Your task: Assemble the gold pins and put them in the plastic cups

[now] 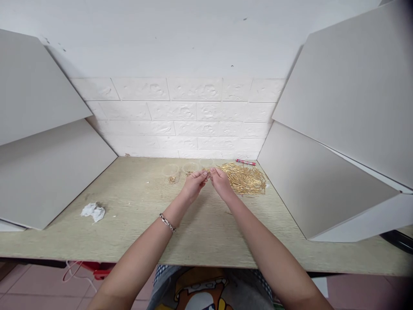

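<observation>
My left hand [193, 185] and my right hand [221, 183] meet at the fingertips above the middle of the table. Both are closed in a pinch, and whatever sits between the fingers is too small to make out. A wide pile of thin gold-coloured sticks [247, 180] lies just right of my right hand. Behind and left of the hands stand clear round containers: the left one [171, 170] has a few small gold pieces by it, the middle one [190, 166] is partly hidden by my left hand, and another [207, 162] is behind the fingertips.
A red marker pen [245, 162] lies behind the pile. Crumpled white tissue [93, 211] rests on the left of the table [206, 241]. Pale panels [58, 172] [325, 176] stand at both sides, with a white brick-patterned wall [183, 110] behind.
</observation>
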The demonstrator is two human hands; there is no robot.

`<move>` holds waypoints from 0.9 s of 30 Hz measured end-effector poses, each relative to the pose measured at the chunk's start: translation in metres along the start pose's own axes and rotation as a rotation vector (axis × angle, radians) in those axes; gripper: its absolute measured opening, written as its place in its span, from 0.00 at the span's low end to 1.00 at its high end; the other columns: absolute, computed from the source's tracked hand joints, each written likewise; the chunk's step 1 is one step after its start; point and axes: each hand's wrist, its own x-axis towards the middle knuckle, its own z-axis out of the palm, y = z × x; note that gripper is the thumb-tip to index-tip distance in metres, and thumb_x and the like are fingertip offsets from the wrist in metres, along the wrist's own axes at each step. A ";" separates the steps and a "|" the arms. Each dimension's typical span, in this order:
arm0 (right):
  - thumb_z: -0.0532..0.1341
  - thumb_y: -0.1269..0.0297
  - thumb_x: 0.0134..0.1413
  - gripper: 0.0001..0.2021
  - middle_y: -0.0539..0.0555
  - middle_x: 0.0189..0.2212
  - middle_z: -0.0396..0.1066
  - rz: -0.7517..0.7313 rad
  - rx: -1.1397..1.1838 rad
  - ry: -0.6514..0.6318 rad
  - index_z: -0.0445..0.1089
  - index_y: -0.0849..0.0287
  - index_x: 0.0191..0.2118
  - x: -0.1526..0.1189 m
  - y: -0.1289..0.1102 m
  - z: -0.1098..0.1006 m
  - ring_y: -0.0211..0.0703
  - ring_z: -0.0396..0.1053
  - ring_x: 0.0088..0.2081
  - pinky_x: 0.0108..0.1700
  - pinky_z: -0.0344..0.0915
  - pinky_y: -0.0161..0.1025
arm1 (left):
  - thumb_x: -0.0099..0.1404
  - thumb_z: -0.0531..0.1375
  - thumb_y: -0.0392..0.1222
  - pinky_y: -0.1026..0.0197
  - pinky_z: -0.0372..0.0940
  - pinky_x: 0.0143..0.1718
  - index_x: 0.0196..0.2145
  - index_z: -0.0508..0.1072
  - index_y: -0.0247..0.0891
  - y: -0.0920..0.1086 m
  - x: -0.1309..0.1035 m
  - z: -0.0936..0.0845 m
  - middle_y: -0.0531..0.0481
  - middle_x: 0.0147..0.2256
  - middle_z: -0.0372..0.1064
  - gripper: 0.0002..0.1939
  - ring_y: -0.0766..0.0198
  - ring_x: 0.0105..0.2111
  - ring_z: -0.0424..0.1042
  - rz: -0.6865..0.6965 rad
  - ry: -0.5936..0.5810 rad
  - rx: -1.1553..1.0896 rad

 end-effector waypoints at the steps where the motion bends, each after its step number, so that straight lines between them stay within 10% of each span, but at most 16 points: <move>1: 0.49 0.49 0.50 0.18 0.46 0.15 0.55 -0.004 0.004 -0.006 0.56 0.57 0.20 0.000 0.001 0.000 0.35 0.55 0.20 0.23 0.53 0.33 | 0.48 0.62 0.46 0.67 0.54 0.26 0.24 0.68 0.35 0.000 0.000 0.000 0.53 0.24 0.63 0.12 0.73 0.23 0.58 -0.015 -0.006 -0.014; 27: 0.47 0.56 0.53 0.15 0.46 0.18 0.58 -0.059 -0.132 -0.032 0.57 0.58 0.20 -0.003 -0.005 -0.003 0.36 0.54 0.23 0.27 0.48 0.34 | 0.51 0.57 0.46 0.65 0.57 0.31 0.23 0.69 0.35 0.000 0.006 -0.005 0.53 0.23 0.65 0.11 0.69 0.25 0.61 0.184 0.094 0.407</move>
